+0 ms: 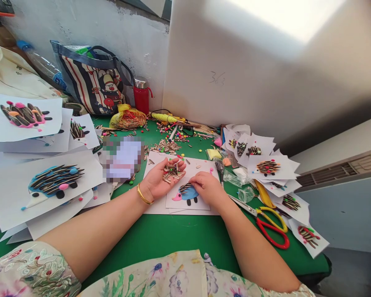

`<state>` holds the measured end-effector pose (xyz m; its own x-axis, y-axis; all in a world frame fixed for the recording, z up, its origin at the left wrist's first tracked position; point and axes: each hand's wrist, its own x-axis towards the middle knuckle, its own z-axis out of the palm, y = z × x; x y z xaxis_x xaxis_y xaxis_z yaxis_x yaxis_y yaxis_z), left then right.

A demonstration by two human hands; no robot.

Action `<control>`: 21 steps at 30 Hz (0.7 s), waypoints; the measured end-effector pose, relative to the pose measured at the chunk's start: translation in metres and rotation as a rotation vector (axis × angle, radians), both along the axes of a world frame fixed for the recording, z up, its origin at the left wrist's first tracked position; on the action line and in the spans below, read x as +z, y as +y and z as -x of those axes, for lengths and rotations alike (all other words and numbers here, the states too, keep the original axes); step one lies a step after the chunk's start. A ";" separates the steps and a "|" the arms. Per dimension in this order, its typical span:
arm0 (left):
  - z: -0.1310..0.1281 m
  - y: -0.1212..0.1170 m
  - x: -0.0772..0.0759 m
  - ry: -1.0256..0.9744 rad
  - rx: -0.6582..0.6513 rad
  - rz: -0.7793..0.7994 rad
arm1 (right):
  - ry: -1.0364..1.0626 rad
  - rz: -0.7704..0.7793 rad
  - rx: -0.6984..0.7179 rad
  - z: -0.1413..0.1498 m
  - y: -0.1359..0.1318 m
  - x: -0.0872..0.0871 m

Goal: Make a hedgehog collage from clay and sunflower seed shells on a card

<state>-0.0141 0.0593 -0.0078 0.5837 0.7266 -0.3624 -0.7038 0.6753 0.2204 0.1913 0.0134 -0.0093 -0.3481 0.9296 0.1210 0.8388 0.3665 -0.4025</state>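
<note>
My left hand (pixel 160 178) is palm up with its fingers loosely curled, cradling a small heap of striped sunflower seeds (pixel 171 171). A gold bangle circles that wrist. Just to the right, my right hand (pixel 209 187) is closed in a pinch, its fingertips touching the back of a clay hedgehog (pixel 190 194). Whatever lies between those fingertips is hidden. The hedgehog has a blue body, pink face and black feet, with several seeds standing on its back. It is on a white paper sheet (pixel 176 205), above larger white sheets.
Finished hedgehog cards lie in stacks at left (pixel 6 208) and right (pixel 256 159). Scissors (pixel 273 229) rest by my right forearm. A blurred phone (pixel 125 159), loose seeds (pixel 167 146), clay packets (pixel 213 154), a red flask (pixel 141 99) and a striped bag (pixel 83 82) occupy the green table.
</note>
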 end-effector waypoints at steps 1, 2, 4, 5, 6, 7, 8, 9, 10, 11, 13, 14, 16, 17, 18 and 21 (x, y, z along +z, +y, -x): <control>0.000 0.000 0.000 -0.001 0.001 0.000 | -0.002 0.003 0.000 0.000 0.000 0.000; 0.000 0.000 0.000 -0.003 0.001 0.000 | -0.001 0.004 0.001 0.000 -0.001 0.000; 0.000 0.000 -0.001 -0.012 0.002 -0.001 | 0.008 -0.003 -0.003 -0.001 -0.003 0.001; 0.000 0.000 -0.001 -0.016 0.002 0.000 | 0.014 -0.013 -0.010 -0.002 -0.005 0.002; 0.000 0.001 -0.002 -0.021 0.001 0.001 | 0.024 -0.025 -0.023 -0.003 -0.006 0.002; 0.000 0.001 -0.002 -0.025 0.000 0.004 | 0.038 -0.040 -0.040 -0.004 -0.008 0.003; 0.000 0.001 -0.003 -0.025 0.000 0.008 | 0.055 -0.056 -0.059 -0.004 -0.010 0.004; 0.000 0.001 -0.003 -0.024 0.000 0.013 | 0.076 -0.073 -0.077 -0.004 -0.011 0.005; 0.000 0.001 -0.003 -0.023 0.001 0.017 | 0.100 -0.091 -0.091 -0.003 -0.012 0.006; 0.000 0.001 -0.003 -0.020 0.003 0.020 | 0.123 -0.111 -0.100 -0.002 -0.012 0.007; 0.000 0.001 -0.003 -0.016 0.010 0.022 | 0.160 -0.156 -0.086 0.004 -0.012 0.009; 0.000 0.001 -0.002 -0.015 0.013 0.026 | 0.173 -0.178 -0.064 0.008 -0.012 0.010; 0.000 0.001 -0.001 -0.013 0.013 0.036 | 0.176 -0.217 0.010 0.019 -0.010 0.012; 0.000 0.001 -0.001 -0.012 0.011 0.041 | 0.165 -0.233 0.053 0.025 -0.009 0.014; -0.001 0.001 0.000 -0.008 0.011 0.044 | 0.143 -0.250 0.094 0.031 -0.007 0.016; -0.001 0.003 0.000 0.008 0.002 0.029 | 0.049 -0.309 0.178 0.050 0.002 0.020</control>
